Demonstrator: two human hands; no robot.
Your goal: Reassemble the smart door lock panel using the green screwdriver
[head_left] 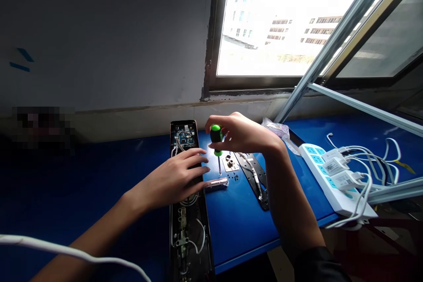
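My right hand (243, 134) is closed around the green-and-black handle of a screwdriver (217, 141), held upright with its thin shaft pointing down at the blue table (238, 224). My left hand (175, 178) lies flat with fingers stretched out on an opened black device housing (188, 211) that shows a circuit board and white wires. Just right of its fingertips lies a small clear plastic piece (216, 183). A square metal plate (230, 163) and several tiny screws (235, 177) lie close to the screwdriver tip.
A long black cover strip (256, 178) with a white cable lies right of the plate. Further right a white power strip (330, 180) holds plugged chargers and white cables. A plastic bag (277, 128) sits by the wall under the window. A white cable (66, 251) crosses the lower left.
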